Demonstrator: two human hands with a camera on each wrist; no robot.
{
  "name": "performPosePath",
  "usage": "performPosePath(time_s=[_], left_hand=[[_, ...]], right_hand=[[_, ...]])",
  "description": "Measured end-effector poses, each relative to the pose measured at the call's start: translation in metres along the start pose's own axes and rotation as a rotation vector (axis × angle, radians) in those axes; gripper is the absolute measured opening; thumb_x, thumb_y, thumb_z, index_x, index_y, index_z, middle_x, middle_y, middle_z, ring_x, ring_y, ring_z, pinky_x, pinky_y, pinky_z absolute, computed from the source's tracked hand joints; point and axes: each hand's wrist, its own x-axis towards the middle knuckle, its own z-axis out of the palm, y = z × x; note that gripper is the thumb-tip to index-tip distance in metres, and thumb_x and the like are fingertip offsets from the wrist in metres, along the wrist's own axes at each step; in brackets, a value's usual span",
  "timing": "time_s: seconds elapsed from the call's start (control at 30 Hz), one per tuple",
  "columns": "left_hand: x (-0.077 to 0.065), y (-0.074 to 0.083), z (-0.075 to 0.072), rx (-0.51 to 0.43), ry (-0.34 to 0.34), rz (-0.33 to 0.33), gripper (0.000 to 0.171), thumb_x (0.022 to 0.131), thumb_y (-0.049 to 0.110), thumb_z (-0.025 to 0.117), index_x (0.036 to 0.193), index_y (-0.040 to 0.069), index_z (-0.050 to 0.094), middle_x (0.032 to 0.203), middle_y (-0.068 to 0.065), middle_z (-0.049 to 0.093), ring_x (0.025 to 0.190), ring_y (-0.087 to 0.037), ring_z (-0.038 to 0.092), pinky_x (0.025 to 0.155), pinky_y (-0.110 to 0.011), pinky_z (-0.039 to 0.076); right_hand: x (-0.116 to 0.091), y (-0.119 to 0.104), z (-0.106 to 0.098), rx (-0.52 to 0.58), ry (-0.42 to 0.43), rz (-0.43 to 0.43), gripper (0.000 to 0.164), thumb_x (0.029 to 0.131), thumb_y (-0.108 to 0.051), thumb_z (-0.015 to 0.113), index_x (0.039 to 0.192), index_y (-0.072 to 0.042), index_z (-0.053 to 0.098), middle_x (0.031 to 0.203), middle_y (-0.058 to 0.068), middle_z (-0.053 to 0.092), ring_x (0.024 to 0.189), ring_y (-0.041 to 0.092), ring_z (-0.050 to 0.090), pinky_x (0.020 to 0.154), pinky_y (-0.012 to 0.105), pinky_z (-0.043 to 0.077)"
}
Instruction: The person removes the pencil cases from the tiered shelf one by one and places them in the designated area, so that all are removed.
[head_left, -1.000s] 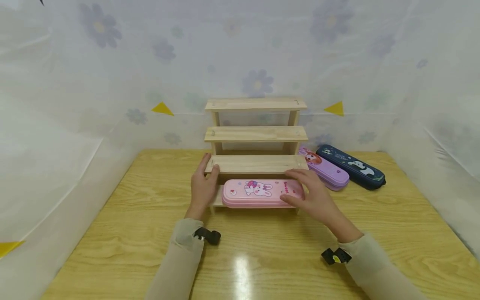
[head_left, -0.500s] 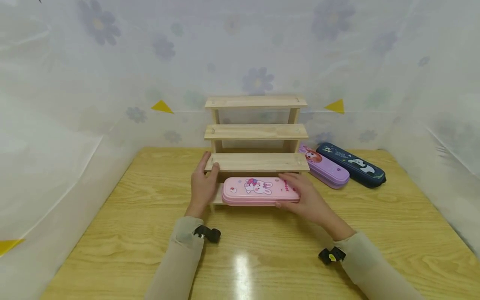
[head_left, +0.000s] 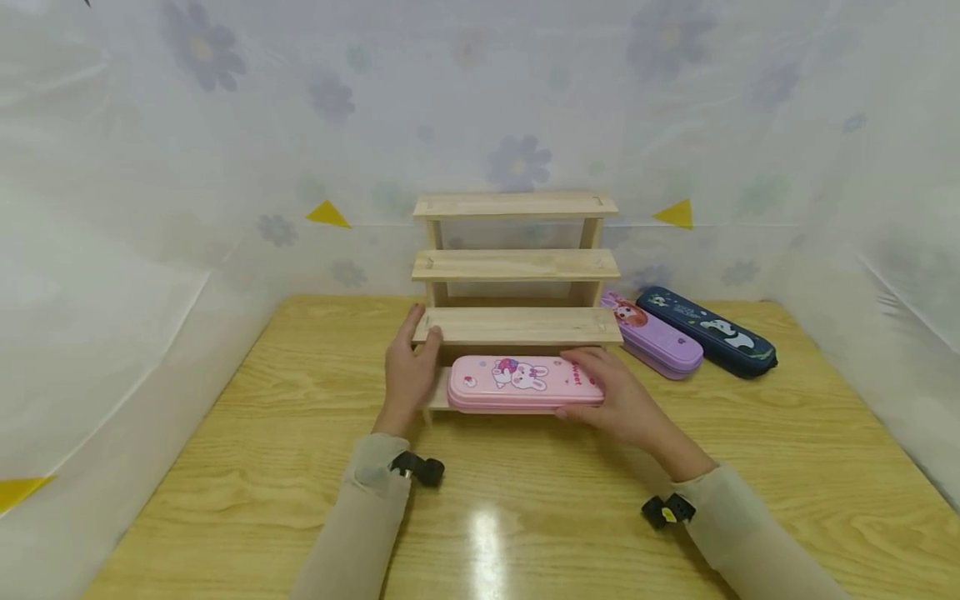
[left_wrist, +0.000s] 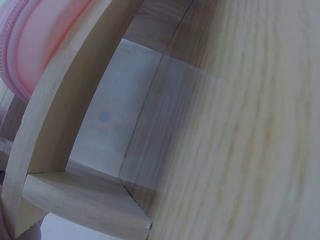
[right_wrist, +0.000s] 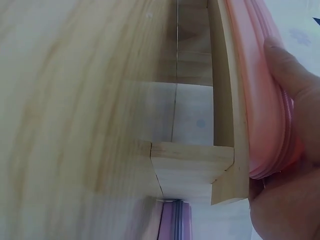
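A pink pencil case (head_left: 517, 385) with a rabbit print lies flat along the lowest step of a stepped wooden display rack (head_left: 517, 325). My right hand (head_left: 626, 404) grips the case's right end, thumb at its front edge and fingers over the far side. In the right wrist view that thumb (right_wrist: 286, 65) presses on the case's zipped side. My left hand (head_left: 407, 379) holds the rack's left end, its thumb on the end of the second-lowest board. Only a sliver of the left hand shows in the left wrist view, where the pink case appears at upper left.
Right of the rack, a purple pencil case (head_left: 660, 343) and a dark blue panda pencil case (head_left: 708, 332) lie side by side on the wooden table (head_left: 285, 433). Flower-printed white sheeting (head_left: 517, 100) surrounds the table at the back and sides.
My right hand has closed in on the pink case's right end, its thumb dropping to the front edge. The case has shifted slightly on its step. My left hand stays in place.
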Motion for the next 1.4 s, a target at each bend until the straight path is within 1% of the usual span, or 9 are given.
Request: performPosePath(time_s=[0.23,0.3,0.4,0.63,0.77,0.97,1.1,1.23,1.4], left_hand=[[0.001,0.003,-0.001,-0.009,0.002,0.003,0.053,0.1,0.03,0.055,0.15,0.016,0.045,0.156,0.0,0.036,0.138,-0.018,0.038,0.108,-0.043,0.039],[0.001,0.003,-0.001,-0.012,0.002,0.003,0.052,0.1,0.029,0.055,0.15,0.015,0.045,0.156,-0.001,0.036,0.14,-0.017,0.036,0.109,-0.043,0.038],[0.0,0.002,0.0,-0.012,0.001,0.006,0.053,0.1,0.029,0.055,0.149,0.013,0.045,0.156,0.0,0.037,0.14,-0.017,0.036,0.108,-0.043,0.038],[-0.001,0.002,0.002,-0.009,-0.003,-0.011,0.053,0.1,0.03,0.055,0.15,0.015,0.045,0.156,0.0,0.037,0.131,-0.023,0.046,0.107,-0.045,0.04],[-0.002,0.002,0.001,-0.007,-0.003,-0.017,0.053,0.1,0.031,0.055,0.15,0.017,0.045,0.156,-0.001,0.036,0.128,-0.026,0.049,0.106,-0.046,0.041],[-0.001,0.003,-0.001,0.005,0.002,-0.016,0.052,0.1,0.032,0.055,0.15,0.018,0.045,0.156,0.003,0.037,0.119,-0.027,0.054,0.104,-0.044,0.043],[-0.001,0.002,-0.002,0.003,0.004,-0.021,0.052,0.1,0.032,0.055,0.15,0.019,0.045,0.155,0.004,0.037,0.116,-0.028,0.056,0.103,-0.044,0.043],[-0.001,0.003,-0.002,0.002,-0.004,-0.023,0.053,0.1,0.033,0.054,0.15,0.02,0.044,0.155,0.005,0.036,0.114,-0.028,0.057,0.102,-0.045,0.044],[-0.002,0.002,-0.001,-0.001,-0.009,-0.019,0.054,0.1,0.035,0.054,0.151,0.02,0.044,0.156,0.004,0.036,0.113,-0.029,0.057,0.102,-0.046,0.044]], right_hand=[[0.001,-0.001,-0.003,-0.001,-0.016,0.01,0.082,0.076,-0.052,0.081,0.143,-0.015,0.05,0.14,0.005,0.049,0.126,0.027,0.044,0.106,0.055,0.036],[0.001,-0.001,-0.003,0.0,-0.027,0.024,0.083,0.076,-0.053,0.08,0.143,-0.016,0.05,0.139,0.005,0.049,0.125,0.027,0.044,0.105,0.056,0.037],[0.0,-0.003,-0.004,-0.006,-0.034,0.05,0.084,0.075,-0.056,0.079,0.144,-0.018,0.05,0.139,0.006,0.049,0.124,0.03,0.046,0.104,0.058,0.037],[-0.001,-0.007,-0.007,-0.033,-0.035,0.079,0.086,0.073,-0.058,0.08,0.144,-0.016,0.052,0.14,0.009,0.051,0.125,0.034,0.048,0.104,0.058,0.038],[-0.001,-0.007,-0.007,-0.032,-0.042,0.087,0.088,0.072,-0.059,0.079,0.143,-0.015,0.053,0.141,0.01,0.051,0.126,0.034,0.048,0.104,0.058,0.038],[-0.001,-0.005,-0.009,-0.031,-0.037,0.061,0.087,0.071,-0.06,0.08,0.14,-0.013,0.055,0.137,0.008,0.055,0.123,0.031,0.051,0.102,0.056,0.041],[-0.004,-0.004,-0.012,-0.038,-0.029,0.055,0.087,0.07,-0.061,0.08,0.139,-0.013,0.057,0.138,0.011,0.055,0.124,0.033,0.051,0.102,0.057,0.041],[-0.007,-0.003,-0.014,-0.038,-0.02,0.058,0.088,0.069,-0.061,0.08,0.138,-0.012,0.057,0.144,0.016,0.05,0.133,0.039,0.043,0.105,0.06,0.036],[-0.013,-0.002,-0.017,-0.048,-0.015,0.058,0.087,0.069,-0.059,0.082,0.137,-0.012,0.058,0.137,0.011,0.056,0.127,0.035,0.049,0.104,0.058,0.039]])
